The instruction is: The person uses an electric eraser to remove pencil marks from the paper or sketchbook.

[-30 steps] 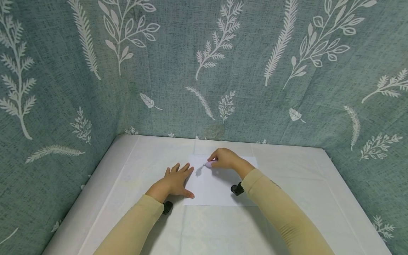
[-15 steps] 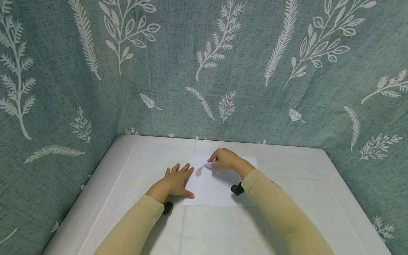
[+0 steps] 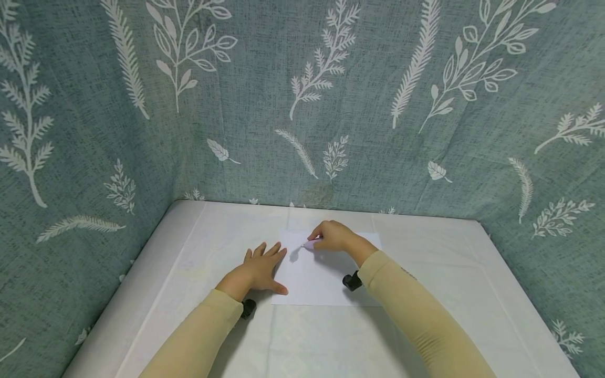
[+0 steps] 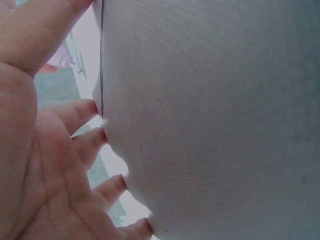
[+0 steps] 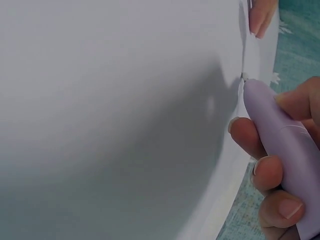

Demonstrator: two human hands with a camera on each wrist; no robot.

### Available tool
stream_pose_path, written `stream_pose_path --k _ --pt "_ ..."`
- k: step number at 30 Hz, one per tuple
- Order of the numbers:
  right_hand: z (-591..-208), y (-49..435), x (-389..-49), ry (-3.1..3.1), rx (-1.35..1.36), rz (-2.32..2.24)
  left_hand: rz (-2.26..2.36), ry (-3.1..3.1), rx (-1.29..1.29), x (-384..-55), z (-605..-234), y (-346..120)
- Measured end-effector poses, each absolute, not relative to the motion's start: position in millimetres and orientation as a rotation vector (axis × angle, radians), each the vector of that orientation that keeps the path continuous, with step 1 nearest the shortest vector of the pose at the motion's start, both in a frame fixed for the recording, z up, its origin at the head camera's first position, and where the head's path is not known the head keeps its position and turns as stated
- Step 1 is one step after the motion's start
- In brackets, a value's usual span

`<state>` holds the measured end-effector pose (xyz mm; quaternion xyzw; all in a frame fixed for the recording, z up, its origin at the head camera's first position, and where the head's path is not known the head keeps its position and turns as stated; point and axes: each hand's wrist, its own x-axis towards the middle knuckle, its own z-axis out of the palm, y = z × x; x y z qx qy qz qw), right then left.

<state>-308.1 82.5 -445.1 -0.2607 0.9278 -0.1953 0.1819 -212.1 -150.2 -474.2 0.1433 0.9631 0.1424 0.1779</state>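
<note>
A sheet of white paper (image 3: 321, 281) lies on the white-covered table. My right hand (image 3: 333, 236) grips a thick lavender pen-shaped tool (image 5: 280, 135) with a thin metal tip; its exact kind does not show. In the right wrist view the fingers and thumb curl round its body, and the tip is right at the paper's surface. Beside the tip in the head view is a small grey patch (image 3: 295, 255). My left hand (image 3: 259, 270) rests with fingers spread at the paper's left edge, the thumb over the sheet. In the left wrist view its fingertips (image 4: 117, 182) press down.
The white tablecloth (image 3: 227, 220) runs back to a green curtain (image 3: 255, 105) with white leaf prints, which also stands along the left and right sides. Small black devices, one (image 3: 352, 281) at the right wrist and one (image 3: 248, 308) at the left, sit under the sleeves.
</note>
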Motion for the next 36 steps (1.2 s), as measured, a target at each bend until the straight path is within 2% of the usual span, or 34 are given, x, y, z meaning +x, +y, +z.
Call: stream_pose_path --k 13,36 --pt "-447.9 85.6 -306.1 2.576 -0.659 -0.573 0.401 2.724 0.403 -211.1 -471.8 -149.3" --pt "-451.2 87.1 -307.0 2.632 -0.715 -0.584 0.393 2.71 0.395 -211.8 -472.1 -149.2"
